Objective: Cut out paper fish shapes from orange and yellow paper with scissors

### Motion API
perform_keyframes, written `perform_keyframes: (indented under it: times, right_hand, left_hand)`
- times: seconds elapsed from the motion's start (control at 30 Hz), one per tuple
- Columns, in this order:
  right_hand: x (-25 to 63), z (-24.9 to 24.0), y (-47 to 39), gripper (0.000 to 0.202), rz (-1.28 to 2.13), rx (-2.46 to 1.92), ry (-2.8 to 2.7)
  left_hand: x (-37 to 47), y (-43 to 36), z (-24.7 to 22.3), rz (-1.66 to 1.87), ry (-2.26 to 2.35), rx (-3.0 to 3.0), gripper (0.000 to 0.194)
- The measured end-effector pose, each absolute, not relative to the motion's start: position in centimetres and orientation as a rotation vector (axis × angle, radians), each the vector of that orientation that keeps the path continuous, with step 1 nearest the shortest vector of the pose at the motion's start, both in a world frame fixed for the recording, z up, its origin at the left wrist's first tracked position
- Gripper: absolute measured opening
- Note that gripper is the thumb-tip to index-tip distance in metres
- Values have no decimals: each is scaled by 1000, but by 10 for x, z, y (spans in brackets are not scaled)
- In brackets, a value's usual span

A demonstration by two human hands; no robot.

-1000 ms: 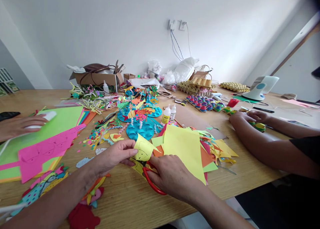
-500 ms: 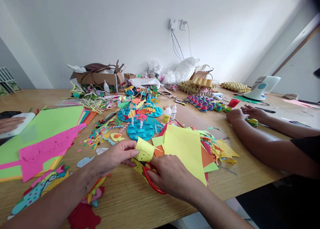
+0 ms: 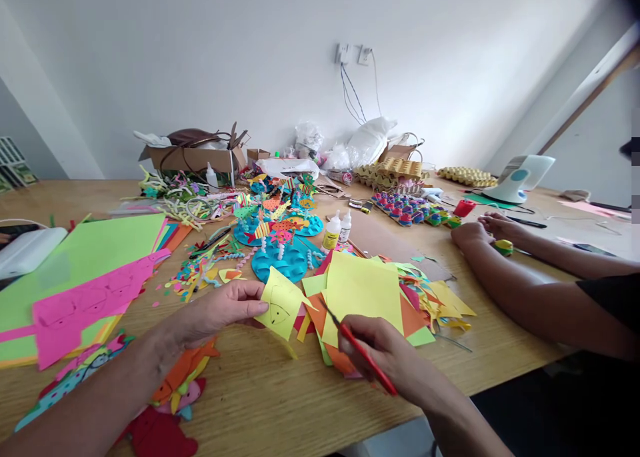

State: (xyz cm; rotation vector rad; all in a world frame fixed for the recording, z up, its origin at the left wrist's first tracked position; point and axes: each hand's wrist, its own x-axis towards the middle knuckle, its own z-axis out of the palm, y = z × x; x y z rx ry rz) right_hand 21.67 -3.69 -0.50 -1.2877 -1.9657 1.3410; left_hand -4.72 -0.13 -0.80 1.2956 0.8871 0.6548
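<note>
My left hand (image 3: 233,310) pinches a yellow piece of paper (image 3: 280,305) that has a fish outline drawn on it and curls at its edges. To the right, my right hand (image 3: 380,350) grips red-handled scissors (image 3: 367,358), whose dark blades point up and left, apart from the paper. Beneath and behind the scissors lie a yellow sheet (image 3: 363,294) and several coloured scraps. Cut-out paper fish (image 3: 170,430) in red, pink and orange lie below my left forearm.
Blue round bases with paper fish (image 3: 279,260) and two glue bottles (image 3: 331,232) stand ahead. A green sheet stack (image 3: 120,237) with a pink drawn strip (image 3: 93,304) lies left. Another person's hands (image 3: 473,234) work at the right near painted egg trays (image 3: 395,207).
My right hand has drawn the scissors away from the yellow paper, down and to the right. My left hand still holds the paper, slightly turned. The hand at the far left has gone.
</note>
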Motion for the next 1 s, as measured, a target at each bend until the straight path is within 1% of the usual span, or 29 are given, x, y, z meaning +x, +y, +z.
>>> perform_keyframes:
  times: [0.03,0.1,0.2,0.37,0.47,0.53,0.6,0.63,0.7,0.77,0.87,1.0]
  right_hand:
    - [219,-9,-37,35,1432,-1274,-1802]
    - [217,-18,-38,37,1482,-1222,-1578]
    - [202,-31,-39,37,1457,-1151,-1370]
    - [172,-41,-36,33,1436,-1007,-954]
    - [164,-38,-33,33,1371,-905,-815]
    - [160,-35,-31,30,1280,-898,-851]
    - [156,-32,-30,28,1171,-922,-943]
    - [154,-31,-30,26,1121,-937,-993]
    - [150,-29,-29,22,1049,-959,-1099]
    - [150,-25,-30,19,996,-982,-1232]
    - [158,-18,-36,14,918,-1052,-1468]
    - [175,-15,-50,21,950,-1218,-1682]
  left_hand:
    - [-48,-1,-8,647,875,1321,21]
    - [-48,0,-9,633,847,1398,19]
    - [-44,0,-6,644,785,1568,15]
    - [-36,-4,0,558,692,1882,19]
    - [-34,-9,0,457,690,1791,21]
    - [-32,-13,-2,491,664,1574,36]
    - [-28,-17,-5,612,662,1371,52]
    - [-26,-18,-7,682,690,1299,52]
    - [-21,-21,-10,792,790,1205,42]
    - [-19,-21,-11,842,874,1144,38]
    - [-22,-20,-8,925,910,1087,43]
    - [-31,-17,1,1043,866,1012,50]
